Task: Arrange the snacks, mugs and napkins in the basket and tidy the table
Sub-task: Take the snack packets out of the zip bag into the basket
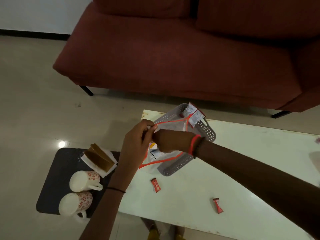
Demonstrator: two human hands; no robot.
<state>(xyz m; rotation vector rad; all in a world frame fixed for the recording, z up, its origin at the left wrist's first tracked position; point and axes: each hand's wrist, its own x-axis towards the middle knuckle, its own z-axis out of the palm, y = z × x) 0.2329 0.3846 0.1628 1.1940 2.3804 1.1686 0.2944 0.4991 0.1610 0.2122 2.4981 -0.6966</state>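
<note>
A grey perforated basket (207, 131) sits at the far left of the white table (242, 161). Over it hangs a clear plastic bag with an orange rim (170, 124). My left hand (136, 141) pinches the bag's rim at its left. My right hand (170, 141) reaches into the bag's mouth; what it holds is hidden. Red-and-white snack packets (194, 113) stand at the basket's far end. Two small red sachets (155, 184) (217, 205) lie on the table. Two white mugs with red flowers (84, 181) (76, 204) lie on their sides on a dark stool (57, 179), beside napkins under a brown holder (99, 159).
A dark red sofa (173, 54) stands behind the table. The dark stool stands left of the table on the tiled floor (34, 101). Something red (317, 140) shows at the right edge of the table.
</note>
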